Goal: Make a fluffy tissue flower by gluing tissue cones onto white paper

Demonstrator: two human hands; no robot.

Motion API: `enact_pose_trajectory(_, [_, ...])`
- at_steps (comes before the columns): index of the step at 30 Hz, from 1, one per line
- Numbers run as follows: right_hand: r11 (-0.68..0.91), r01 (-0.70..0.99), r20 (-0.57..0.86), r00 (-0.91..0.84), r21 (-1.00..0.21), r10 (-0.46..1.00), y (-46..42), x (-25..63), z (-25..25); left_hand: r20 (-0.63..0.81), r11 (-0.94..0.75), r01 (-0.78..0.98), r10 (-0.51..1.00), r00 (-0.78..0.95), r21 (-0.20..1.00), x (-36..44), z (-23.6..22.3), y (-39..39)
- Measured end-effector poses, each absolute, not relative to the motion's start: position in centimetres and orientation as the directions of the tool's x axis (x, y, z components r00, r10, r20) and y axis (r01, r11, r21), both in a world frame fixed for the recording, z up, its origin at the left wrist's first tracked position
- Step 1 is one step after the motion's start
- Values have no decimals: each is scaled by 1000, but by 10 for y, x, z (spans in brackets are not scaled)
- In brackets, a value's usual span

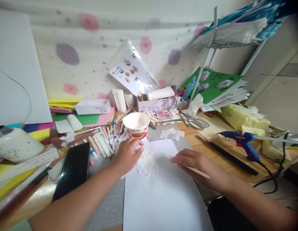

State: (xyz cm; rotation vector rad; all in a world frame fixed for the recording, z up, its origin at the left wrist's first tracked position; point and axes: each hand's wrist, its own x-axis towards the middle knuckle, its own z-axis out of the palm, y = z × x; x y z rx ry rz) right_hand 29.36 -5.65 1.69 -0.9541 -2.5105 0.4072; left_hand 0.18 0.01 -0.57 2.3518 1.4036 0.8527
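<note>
My left hand (129, 153) rests on the white paper sheet (161, 202), thumb apart from the bent fingers, beside a cluster of overlapping white paper pieces (147, 163). Just beyond its fingertips stands a white paper bowl (136, 124) with a red printed pattern; its contents are not clear from here. Over the sheet's right side, my right hand (193, 162) is closed around a thin wooden stick (198, 172), whose rear end sticks out below the palm. The stick's front end is hard to make out. More loose white paper scraps (172, 133) lie behind, on the grey mat (158, 132).
Many markers (103, 142) and a black phone (73, 170) lie to the left. Scissors (195, 121), a blue glue gun (245, 142) with its cord and a dark rod (233, 157) are at the right. A long white box (151, 105) stands at the back.
</note>
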Motion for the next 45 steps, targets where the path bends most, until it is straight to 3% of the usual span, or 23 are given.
enact_pose_trajectory(4, [670, 613, 234, -640, -419, 732, -63, 296, 25, 348, -545, 750, 833, 431, 375, 10, 15, -24])
enact_pose_trajectory(9, [681, 643, 177, -669, -351, 722, -68, 308, 34, 187, -560, 781, 829, 527, 277, 18, 32, -81])
enact_pose_trajectory(16, [682, 690, 75, -688, -241, 722, -83, 318, 26, -53, -434, 874, 889, 455, 218, 5, 20, -151])
enact_pose_trajectory(22, [687, 677, 90, -692, -263, 716, -100, 323, 23, -202, -382, 918, 895, 397, 110, 4, 6, -172])
enact_pose_trajectory(26, [684, 681, 63, -695, -262, 717, -108, 321, 20, -160, -385, 923, 909, 384, 28, 7, -4, -177])
enact_pose_trajectory(30, [692, 688, -9, -711, -217, 703, -114, 316, 18, -102, -398, 917, 912, 396, 5, 9, -15, -178])
enact_pose_trajectory(39, [719, 674, -17, -731, -171, 682, -121, 324, 6, 48, -392, 919, 918, 394, -38, 30, -22, -188])
enact_pose_trajectory(45, [707, 673, -46, -730, -217, 682, -117, 333, 11, 43, -578, 816, 816, 577, 8, 36, -11, -172])
